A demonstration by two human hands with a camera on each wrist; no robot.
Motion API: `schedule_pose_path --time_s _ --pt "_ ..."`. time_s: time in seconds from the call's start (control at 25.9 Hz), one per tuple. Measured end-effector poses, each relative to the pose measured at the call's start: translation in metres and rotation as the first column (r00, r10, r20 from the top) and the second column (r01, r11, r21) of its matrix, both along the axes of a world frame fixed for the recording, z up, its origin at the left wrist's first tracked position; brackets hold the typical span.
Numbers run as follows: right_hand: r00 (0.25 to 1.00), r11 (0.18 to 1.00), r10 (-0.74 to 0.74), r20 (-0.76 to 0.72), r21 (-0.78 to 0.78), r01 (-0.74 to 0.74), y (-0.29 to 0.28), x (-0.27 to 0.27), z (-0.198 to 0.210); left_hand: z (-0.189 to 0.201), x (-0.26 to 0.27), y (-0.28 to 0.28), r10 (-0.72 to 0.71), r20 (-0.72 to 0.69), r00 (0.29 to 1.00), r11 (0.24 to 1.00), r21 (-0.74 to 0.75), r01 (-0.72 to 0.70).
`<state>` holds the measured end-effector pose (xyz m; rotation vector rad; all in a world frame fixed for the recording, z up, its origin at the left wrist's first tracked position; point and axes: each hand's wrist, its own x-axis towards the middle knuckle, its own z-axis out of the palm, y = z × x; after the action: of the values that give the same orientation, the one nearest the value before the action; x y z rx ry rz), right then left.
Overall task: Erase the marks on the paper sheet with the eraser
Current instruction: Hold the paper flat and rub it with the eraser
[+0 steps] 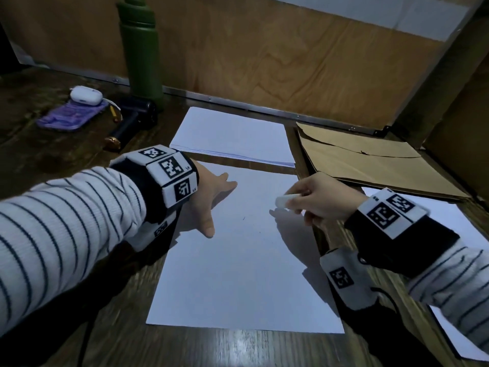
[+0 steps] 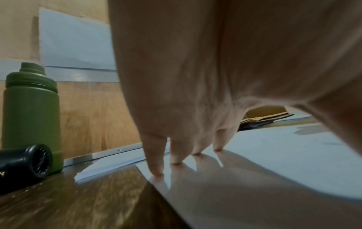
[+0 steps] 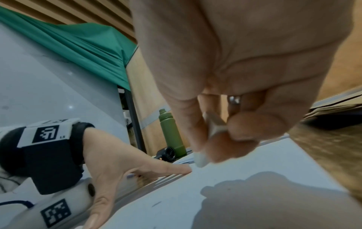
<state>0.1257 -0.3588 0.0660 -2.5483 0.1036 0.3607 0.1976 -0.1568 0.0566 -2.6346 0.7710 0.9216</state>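
Left hand (image 1: 211,197) spread, fingertips (image 2: 156,172) pressing paper sheet (image 1: 238,274) at far left; right hand (image 1: 325,200) pinching eraser (image 1: 284,201) above far right.

Beyond my work a tall olive-green metal bottle (image 1: 140,49) stands against the plywood back panel (image 1: 264,56), a black cylindrical device (image 1: 132,120) lying at its foot. To my left a white earbud case (image 1: 86,95) rests on a purple phone (image 1: 70,116); to my right lie a white paper stack (image 1: 235,136) and a brown paper envelope (image 1: 370,160).

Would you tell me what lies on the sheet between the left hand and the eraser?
In the head view, only bare paper sheet with a tiny dark mark lies between the left hand and eraser.
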Motion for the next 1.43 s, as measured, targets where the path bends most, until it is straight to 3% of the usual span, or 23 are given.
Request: schedule_pose_path --time_s 0.27,0.46,0.62,0.69,0.81,0.89,0.96,1.04,1.2,1.27,1.35,1.43 --pt "0.961 0.956 0.276 -0.016 -0.099 -0.276 0.05 0.025 0.0 -0.011 0.001 0.01 -0.019 0.041 0.999 0.996 -0.081 0.022" --pt "0.933 0.917 0.354 0.062 -0.22 -0.334 0.067 0.031 -0.011 -0.016 0.003 0.013 -0.044 0.059 0.997 0.992 -0.114 0.051" --pt "0.844 0.822 0.524 -0.113 -0.192 -0.536 0.063 0.01 -0.007 -0.018 0.003 0.013 -0.044 0.071 0.997 0.993 -0.102 0.051" --pt "0.852 0.832 0.516 -0.083 -0.187 -0.522 0.065 0.019 -0.006 -0.02 0.003 0.013 -0.048 0.075 0.996 0.992 -0.111 0.056" --pt "0.914 0.909 0.399 0.072 -0.165 -0.383 0.072 0.037 -0.01 -0.021 0.005 0.014 -0.052 0.068 0.996 0.985 -0.161 0.063" --pt "0.882 0.869 0.47 0.022 -0.189 -0.458 0.068 0.032 -0.011 -0.02 0.004 0.014 -0.047 0.067 0.997 0.984 -0.167 0.057" --pt "0.814 0.796 0.569 -0.118 -0.166 -0.581 0.063 0.019 -0.009 -0.02 0.003 0.014 -0.044 0.068 0.997 0.987 -0.149 0.054" --pt "0.813 0.803 0.558 -0.165 -0.14 -0.579 0.061 0.02 -0.007 -0.019 0.003 0.013 -0.05 0.07 0.996 0.988 -0.145 0.06" --pt "0.901 0.897 0.431 0.052 -0.133 -0.422 0.067 0.045 -0.01 -0.021 0.003 0.014 -0.04 0.068 0.997 0.98 -0.193 0.052" --pt "0.863 0.856 0.505 0.001 -0.128 -0.5 0.066 0.035 -0.01 -0.023 0.003 0.015 -0.041 0.077 0.996 0.98 -0.19 0.055" --pt "0.795 0.793 0.587 -0.152 -0.094 -0.602 0.067 0.017 -0.007 -0.023 0.003 0.015 -0.04 0.061 0.997 0.984 -0.173 0.05" --pt "0.788 0.788 0.588 -0.181 -0.091 -0.609 0.068 0.018 -0.006 -0.02 0.002 0.015 -0.041 0.05 0.998 0.983 -0.177 0.049"
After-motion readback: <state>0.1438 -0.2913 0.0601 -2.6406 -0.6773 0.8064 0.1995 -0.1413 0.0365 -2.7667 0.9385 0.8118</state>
